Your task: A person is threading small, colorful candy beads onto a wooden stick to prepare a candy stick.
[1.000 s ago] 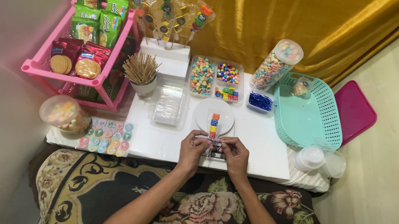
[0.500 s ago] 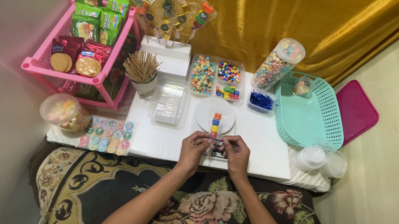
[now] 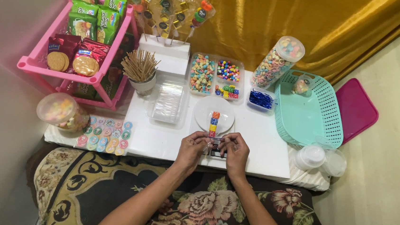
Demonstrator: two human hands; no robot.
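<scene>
Off the white table's (image 3: 159, 140) far-left corner my pink rack (image 3: 37, 64) carries green and red biscuit packets. At the right edge the teal basket (image 3: 325, 120) holds one small candy cup. A tall jar (image 3: 276, 61) of pastel cereal rings leans at the far edge, beside a divided tray (image 3: 215, 75) of coloured candies. A cup (image 3: 141, 81) holds wooden skewers. The white plate (image 3: 200, 112) carries a candy skewer (image 3: 214, 124). At the near edge my left hand (image 3: 191, 147) and right hand (image 3: 235, 149) pinch something small together; I cannot tell what.
</scene>
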